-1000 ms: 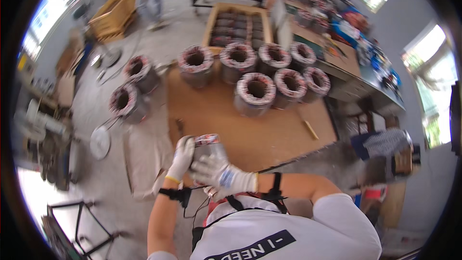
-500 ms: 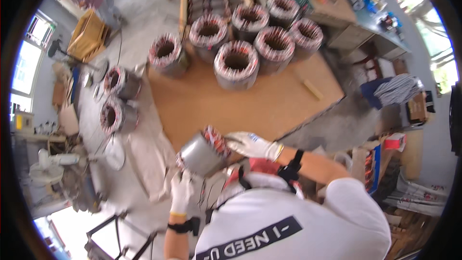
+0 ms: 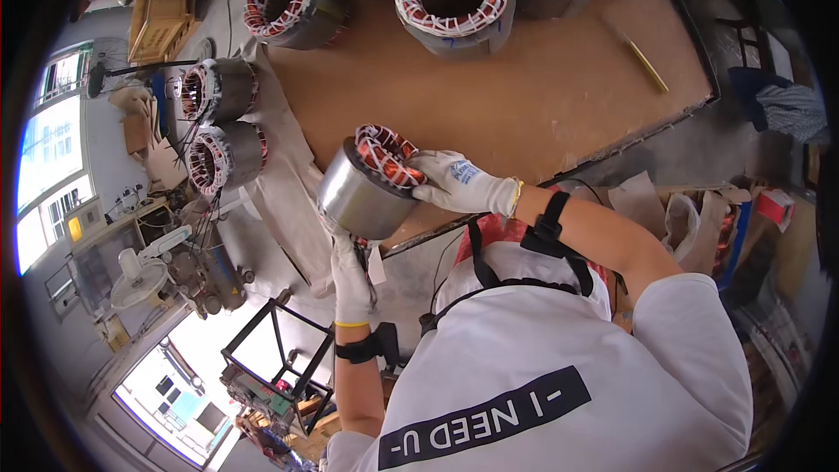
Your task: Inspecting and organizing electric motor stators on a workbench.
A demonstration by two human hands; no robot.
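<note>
Silver steel cylinder with white-laced red-copper windings point(image 3: 365, 204): tilted, at near left edge of flat brown board point(image 3: 393, 87). White-gloved right hand point(image 3: 468, 182): grasping its wound end. White-gloved left hand point(image 3: 351, 280): at its lower end; closure hidden, cannot tell. Handling: best borne by shell, windings unpressed. Since earlier frame: wound end turned more toward far side.

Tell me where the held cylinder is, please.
In the head view, the cylinder is just left of centre, between the left hand and the right hand.
</note>
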